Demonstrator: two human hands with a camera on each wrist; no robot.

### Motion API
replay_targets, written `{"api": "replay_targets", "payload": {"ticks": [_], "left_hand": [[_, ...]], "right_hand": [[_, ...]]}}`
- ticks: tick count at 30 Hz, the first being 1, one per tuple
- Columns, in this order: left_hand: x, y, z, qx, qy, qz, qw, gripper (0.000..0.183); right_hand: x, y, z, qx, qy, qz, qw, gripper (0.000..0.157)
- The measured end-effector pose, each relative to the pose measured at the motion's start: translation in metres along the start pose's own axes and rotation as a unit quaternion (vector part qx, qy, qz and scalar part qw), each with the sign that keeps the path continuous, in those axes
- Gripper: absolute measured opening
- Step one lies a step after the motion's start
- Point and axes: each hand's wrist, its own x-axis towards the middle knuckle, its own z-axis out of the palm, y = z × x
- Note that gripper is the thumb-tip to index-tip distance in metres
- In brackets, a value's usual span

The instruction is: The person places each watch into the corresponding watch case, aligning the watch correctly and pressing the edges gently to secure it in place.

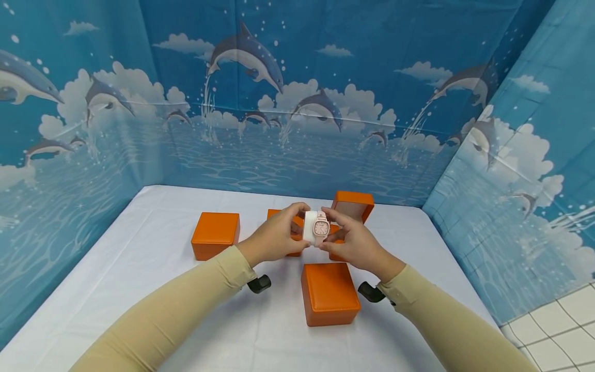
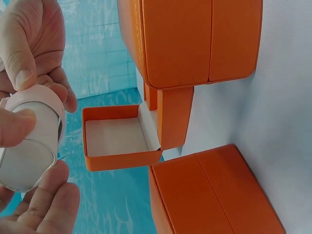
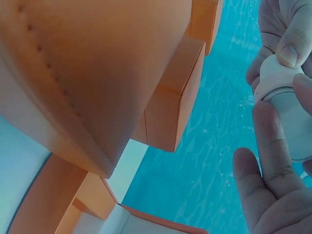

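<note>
A pink wristwatch (image 1: 321, 228) with a squarish face is wrapped round a white watch cushion (image 1: 308, 226). Both are held above the table, face toward the head camera. My left hand (image 1: 274, 235) grips the cushion's left side between thumb and fingers. From the right, my right hand (image 1: 358, 243) pinches the watch and cushion at their right edge. The cushion's round white end (image 2: 27, 165) shows in the left wrist view. Behind my right hand stands an open orange box (image 1: 355, 197), its lid raised; my hand partly hides its base.
Closed orange boxes stand on the white-covered table (image 1: 162, 227): one at the left (image 1: 215, 235), one in front (image 1: 331, 294), and another orange box (image 1: 273, 212) partly behind my left hand. A blue dolphin-print curtain (image 1: 260, 150) surrounds the table's back and sides.
</note>
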Motion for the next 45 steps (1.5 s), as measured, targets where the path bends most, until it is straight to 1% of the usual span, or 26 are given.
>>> {"api": "replay_targets", "payload": {"ticks": [6,14,18,25,35,45], "left_hand": [[-0.0003,0.0006,0.0008,-0.006,-0.003,0.005,1.0,0.074],[-0.0001,-0.0006,0.0018,0.01,-0.013,0.012,0.9998,0.074],[0.0004,-0.0017,0.0016,0.005,-0.013,0.013,0.9998,0.075],[0.0013,-0.0038,0.0015,-0.008,-0.012,0.019,0.9997,0.077],[0.0018,-0.0033,0.0022,-0.01,-0.011,0.014,0.9998,0.077],[0.0012,-0.0031,0.0033,-0.011,-0.006,0.009,0.9999,0.077]], "right_hand": [[0.0007,0.0003,0.0011,0.0,-0.008,-0.016,1.0,0.085],[0.0007,0.0004,0.0028,0.0,-0.02,-0.009,1.0,0.084],[0.0008,0.0007,0.0032,0.001,-0.019,-0.01,1.0,0.085],[0.001,0.0018,0.0025,0.02,-0.021,-0.01,1.0,0.086],[0.0019,0.0012,0.0031,0.011,-0.018,-0.008,1.0,0.083],[0.0021,0.0006,0.0027,0.014,-0.022,-0.005,1.0,0.082]]}}
